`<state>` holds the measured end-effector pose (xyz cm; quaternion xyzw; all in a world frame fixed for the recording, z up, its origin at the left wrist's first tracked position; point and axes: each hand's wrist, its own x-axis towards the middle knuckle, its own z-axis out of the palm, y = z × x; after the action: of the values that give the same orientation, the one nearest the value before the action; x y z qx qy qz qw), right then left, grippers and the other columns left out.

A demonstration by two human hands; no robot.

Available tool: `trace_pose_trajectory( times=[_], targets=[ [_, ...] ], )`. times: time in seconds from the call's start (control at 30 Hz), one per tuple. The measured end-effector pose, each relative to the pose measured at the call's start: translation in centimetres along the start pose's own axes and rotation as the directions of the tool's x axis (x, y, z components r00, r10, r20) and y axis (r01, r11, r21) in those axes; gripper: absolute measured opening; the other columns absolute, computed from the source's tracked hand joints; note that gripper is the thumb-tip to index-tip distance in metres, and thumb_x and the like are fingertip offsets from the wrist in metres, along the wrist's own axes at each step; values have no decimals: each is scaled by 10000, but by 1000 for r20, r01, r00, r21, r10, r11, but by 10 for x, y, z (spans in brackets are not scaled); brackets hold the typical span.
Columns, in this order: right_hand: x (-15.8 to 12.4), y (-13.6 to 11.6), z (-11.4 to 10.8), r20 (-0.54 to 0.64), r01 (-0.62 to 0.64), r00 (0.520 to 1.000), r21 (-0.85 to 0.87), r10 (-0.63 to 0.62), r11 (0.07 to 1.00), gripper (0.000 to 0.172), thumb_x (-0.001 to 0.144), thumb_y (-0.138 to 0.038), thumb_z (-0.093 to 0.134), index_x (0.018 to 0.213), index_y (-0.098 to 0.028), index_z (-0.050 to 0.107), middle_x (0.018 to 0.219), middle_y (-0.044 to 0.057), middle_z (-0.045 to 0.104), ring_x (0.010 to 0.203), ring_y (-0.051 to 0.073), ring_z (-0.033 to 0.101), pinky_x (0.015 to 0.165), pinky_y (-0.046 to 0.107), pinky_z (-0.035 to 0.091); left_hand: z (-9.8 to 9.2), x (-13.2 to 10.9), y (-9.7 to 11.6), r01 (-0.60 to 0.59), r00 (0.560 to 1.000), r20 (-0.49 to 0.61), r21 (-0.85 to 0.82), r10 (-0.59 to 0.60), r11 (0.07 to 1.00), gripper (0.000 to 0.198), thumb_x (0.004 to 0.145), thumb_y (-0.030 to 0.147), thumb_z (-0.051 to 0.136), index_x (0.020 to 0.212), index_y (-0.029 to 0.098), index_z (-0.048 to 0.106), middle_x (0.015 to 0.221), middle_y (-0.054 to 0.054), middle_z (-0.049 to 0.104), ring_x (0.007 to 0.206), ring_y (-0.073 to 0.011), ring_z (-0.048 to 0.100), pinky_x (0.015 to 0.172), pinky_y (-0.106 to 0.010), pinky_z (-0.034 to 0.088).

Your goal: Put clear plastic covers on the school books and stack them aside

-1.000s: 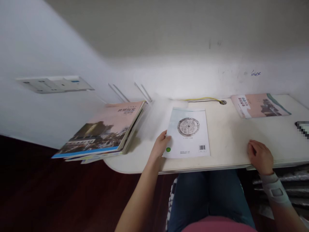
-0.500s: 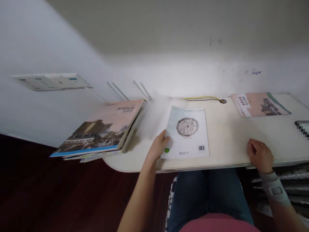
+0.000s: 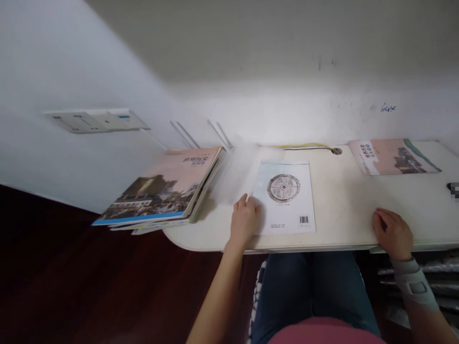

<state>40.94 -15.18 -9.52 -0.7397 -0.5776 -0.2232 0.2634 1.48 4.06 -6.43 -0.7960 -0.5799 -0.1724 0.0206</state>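
A thin booklet [image 3: 289, 210] lies back cover up on the desk, with a round seal-like picture and a barcode on it. My left hand [image 3: 245, 220] rests over its left edge, fingers loosely bent and slightly apart, not gripping it. Farther right, at the front edge of the desk, my right hand [image 3: 393, 233] rests with its fingers curled in and nothing visible in them; a grey band is around the wrist.
A stack of books [image 3: 161, 188] with a pink cover on top overhangs the left end of the white desk [image 3: 340, 205]. Another pink book [image 3: 394, 156] lies at the back right. A yellow cable [image 3: 304, 145] runs into a desk hole. Sockets [image 3: 100, 120] are on the left wall.
My left hand has loosened its hold on the booklet's left edge and moved over it. The booklet stays flat on the desk. The view has shifted slightly left; my right hand stays in place.
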Motion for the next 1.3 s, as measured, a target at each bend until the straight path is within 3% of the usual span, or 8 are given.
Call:
trace_pose_trajectory(
  times=[0.27,0.4,0.57,0.73,0.83,0.93,1.07,1.3],
  targets=[
    [0,0,-1,-6,1,1000,17,-1,1000,207,863,-252,506,913,-157,683,977,101,712,843,218,639,763,363,509,-8,2,6,39,999,9,-33,-39,999,326,886,239,427,1121,76,585,1354,-238,488,1222,-347,477,956,-522,447],
    [0,0,0,1,-9,1000,21,9,1000,222,869,-267,493,902,-158,683,981,106,712,850,228,636,762,371,506,-25,4,14,50,996,78,-248,-32,967,431,893,304,415,1229,62,535,1412,-229,437,1318,-334,394,1062,-523,350],
    [1,-1,-2,40,-20,999,10,19,1000,250,878,-271,475,932,-153,689,997,120,705,870,227,635,803,387,498,-58,-2,43,-142,907,223,-635,356,759,722,910,475,406,1510,205,110,1573,-109,165,1424,-248,225,1123,-410,295],
    [8,-20,-9,126,30,992,-32,-26,999,285,901,-295,453,1023,-141,660,1112,145,667,1017,255,607,919,432,456,-43,-16,96,-397,849,127,-490,514,776,1013,839,417,594,1485,242,-166,1572,-150,-105,1437,-324,-51,1126,-536,211],
    [15,-36,-6,164,34,986,-24,-29,999,352,908,-337,449,1122,-109,610,1242,196,595,1179,299,528,977,458,421,-22,-19,131,-490,834,93,-329,544,807,744,913,158,409,1511,226,-28,1579,-155,49,1438,-318,-38,1117,-578,188],
    [18,-45,4,225,-14,974,-35,22,999,433,905,-373,452,1200,-75,556,1312,243,532,1255,335,465,993,485,399,-9,-17,165,-592,772,123,-217,623,776,612,909,65,293,1496,208,197,1544,-127,253,1444,-302,81,1117,-597,176],
    [16,-43,13,270,-38,962,8,34,999,453,923,-373,405,1242,-77,529,1327,248,522,1268,342,455,998,513,387,1,-17,197,-695,678,186,-152,711,703,500,944,177,322,1443,195,348,1517,-114,322,1425,-333,181,1090,-646,197],
    [19,-44,3,336,-7,942,3,6,1000,422,943,-343,397,1311,-184,529,1384,180,495,1299,333,425,1012,520,367,20,-21,204,-675,670,248,-188,700,713,630,945,550,254,1418,160,398,1494,-119,360,1401,-341,256,1099,-636,175]
  ],
)
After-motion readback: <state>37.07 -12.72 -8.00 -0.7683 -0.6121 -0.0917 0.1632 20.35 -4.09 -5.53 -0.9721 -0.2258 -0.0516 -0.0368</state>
